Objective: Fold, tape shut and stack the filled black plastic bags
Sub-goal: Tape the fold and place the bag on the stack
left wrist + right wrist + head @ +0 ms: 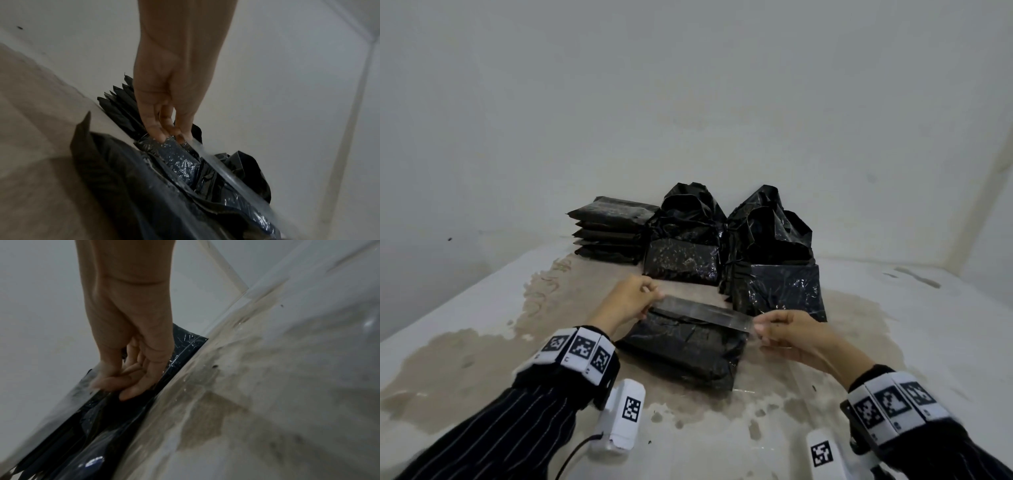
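Observation:
A folded black bag (685, 349) lies on the stained surface in front of me. A strip of clear tape (702, 313) is stretched just above its far folded edge. My left hand (630, 301) pinches the strip's left end and my right hand (787, 334) pinches its right end. In the left wrist view the left hand (170, 129) holds the tape (222, 168) over the crumpled bag (144, 186). In the right wrist view the right hand (127, 374) pinches the tape (68, 402) at the bag's edge (98, 421).
A stack of flat sealed bags (609, 233) stands at the back left against the wall. Two groups of unsealed filled bags (685, 246) (774, 257) stand behind the bag in hand. The white surface (893, 325) carries brown stains.

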